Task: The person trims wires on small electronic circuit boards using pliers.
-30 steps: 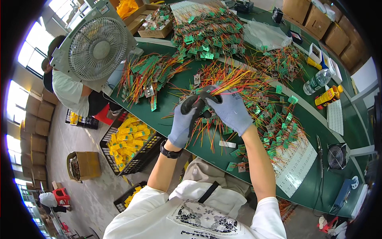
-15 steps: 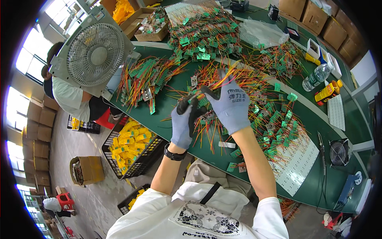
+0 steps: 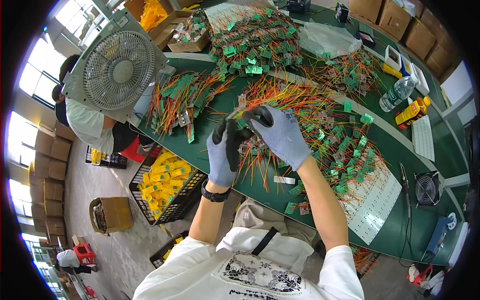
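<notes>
Both hands wear blue-grey gloves with black fingers and meet above the near part of the green worktable (image 3: 200, 156). My left hand (image 3: 224, 150) is closed, pinching a small wired circuit board (image 3: 233, 113) whose end shows past the fingertips. Close beside it, my right hand (image 3: 277, 132) has its thumb and fingers curled in toward the left fingers; what they grip is hidden. Behind and under the hands spreads a heap of green circuit boards with red and yellow wires (image 3: 300, 97).
A wired-board bundle (image 3: 182, 100) lies left, a tall stack (image 3: 252, 42) at the back. A white perforated panel (image 3: 375, 212), soldering iron (image 3: 406, 192), water bottle (image 3: 397, 93) and small fan (image 3: 427, 190) are right. A large fan (image 3: 120, 70) and crate of yellow parts (image 3: 165, 185) stand left.
My right hand has drawn down and left, its fingers curling more; the wires that rose above it no longer show in its grasp. My left hand has shifted slightly left.
</notes>
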`<action>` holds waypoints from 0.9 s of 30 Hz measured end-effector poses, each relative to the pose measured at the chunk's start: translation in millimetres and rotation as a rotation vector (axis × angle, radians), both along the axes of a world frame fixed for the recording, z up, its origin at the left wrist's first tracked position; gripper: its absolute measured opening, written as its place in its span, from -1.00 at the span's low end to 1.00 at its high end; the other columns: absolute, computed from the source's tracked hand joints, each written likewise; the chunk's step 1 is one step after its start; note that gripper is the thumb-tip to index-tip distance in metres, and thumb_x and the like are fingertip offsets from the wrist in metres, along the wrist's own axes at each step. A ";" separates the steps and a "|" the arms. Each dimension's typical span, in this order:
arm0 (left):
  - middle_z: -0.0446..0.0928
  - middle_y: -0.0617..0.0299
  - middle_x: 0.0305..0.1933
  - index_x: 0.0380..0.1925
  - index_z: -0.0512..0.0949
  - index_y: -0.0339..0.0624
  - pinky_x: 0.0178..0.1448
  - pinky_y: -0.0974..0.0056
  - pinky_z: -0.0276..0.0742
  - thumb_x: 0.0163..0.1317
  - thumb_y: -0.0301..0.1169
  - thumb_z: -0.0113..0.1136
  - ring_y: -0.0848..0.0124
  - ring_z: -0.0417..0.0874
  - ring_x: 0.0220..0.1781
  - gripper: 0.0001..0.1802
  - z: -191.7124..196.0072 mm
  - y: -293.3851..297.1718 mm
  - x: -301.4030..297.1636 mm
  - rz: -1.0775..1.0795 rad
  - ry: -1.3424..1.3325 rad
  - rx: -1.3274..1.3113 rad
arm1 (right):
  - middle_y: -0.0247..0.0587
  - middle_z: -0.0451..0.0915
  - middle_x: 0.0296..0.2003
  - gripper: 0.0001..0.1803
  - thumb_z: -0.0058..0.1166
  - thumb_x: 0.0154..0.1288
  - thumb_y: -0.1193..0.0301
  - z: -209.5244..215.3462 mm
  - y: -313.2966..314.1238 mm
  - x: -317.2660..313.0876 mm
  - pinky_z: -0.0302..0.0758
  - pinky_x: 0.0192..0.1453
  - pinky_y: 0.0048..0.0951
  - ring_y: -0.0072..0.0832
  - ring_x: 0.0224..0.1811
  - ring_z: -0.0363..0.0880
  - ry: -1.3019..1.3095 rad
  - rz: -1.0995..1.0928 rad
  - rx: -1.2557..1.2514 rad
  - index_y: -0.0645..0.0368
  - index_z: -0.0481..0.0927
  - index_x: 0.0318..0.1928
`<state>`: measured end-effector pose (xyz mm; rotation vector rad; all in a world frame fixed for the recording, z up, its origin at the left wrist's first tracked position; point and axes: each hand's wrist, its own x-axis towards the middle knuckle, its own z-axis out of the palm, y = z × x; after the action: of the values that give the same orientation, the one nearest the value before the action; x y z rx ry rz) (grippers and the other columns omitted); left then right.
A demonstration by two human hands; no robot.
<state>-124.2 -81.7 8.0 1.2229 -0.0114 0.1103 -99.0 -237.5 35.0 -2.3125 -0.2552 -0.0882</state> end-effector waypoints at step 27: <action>0.43 0.06 0.16 -0.06 0.58 -0.10 0.33 -0.02 0.27 0.02 -0.19 0.40 0.05 0.39 0.22 -0.52 -16.4 104.2 119.5 0.659 -0.304 1.908 | -0.15 0.57 -0.63 -0.46 0.05 0.31 -0.13 14.2 -59.8 14.7 0.50 -0.33 -0.30 -0.26 -0.52 0.59 0.155 -0.153 0.174 0.15 0.62 -0.33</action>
<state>-4.6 22.4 -8.4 3.0599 0.0321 1.0370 -84.3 -297.3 49.2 -2.1494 0.0080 -0.0063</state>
